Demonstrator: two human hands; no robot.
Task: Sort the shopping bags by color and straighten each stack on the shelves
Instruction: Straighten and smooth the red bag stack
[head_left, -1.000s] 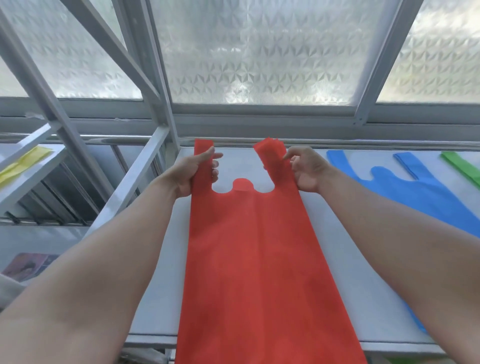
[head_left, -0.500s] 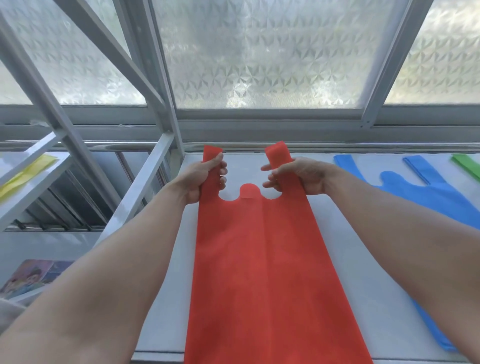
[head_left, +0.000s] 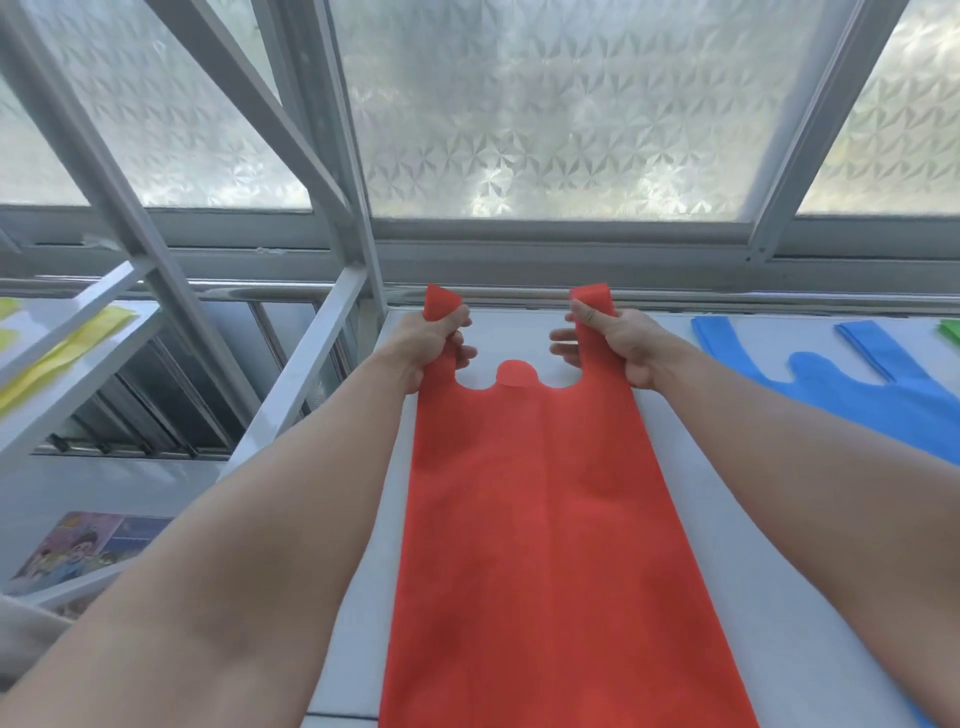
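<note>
A long red bag (head_left: 545, 519) lies flat on a white shelf (head_left: 779, 597). It runs from the near edge of the shelf up toward the window (head_left: 571, 114). Its bottom end hangs past the near edge and goes out of the picture.

The bag has 2 handles at its far end. The left hand (head_left: 426, 348) is wrapped tight around the left handle (head_left: 441, 304), with the thumb on top. The right hand (head_left: 618, 348) pinches the right handle (head_left: 592, 299) between the thumb and the fingers. The tops of both handles stick up above the hands. The 2 hands are apart, 1 on each side of the bag. A small round red flap (head_left: 514, 373) shows between them. Both arms reach out straight over the shelf.

A blue bag (head_left: 841, 395) lies flat on the same shelf, to the right of the red bag. The 2 bags do not touch. The blue bag's handles point toward the window too. A bit of a green bag (head_left: 951, 332) shows at the far right edge, beside the blue one.

On the left stands another white shelf (head_left: 78, 384), well apart from the red bag. Yellow bags (head_left: 67, 348) lie on it.

Down low on the left is a colorful picture (head_left: 78, 551). It is too blurry to tell what it shows.
</note>
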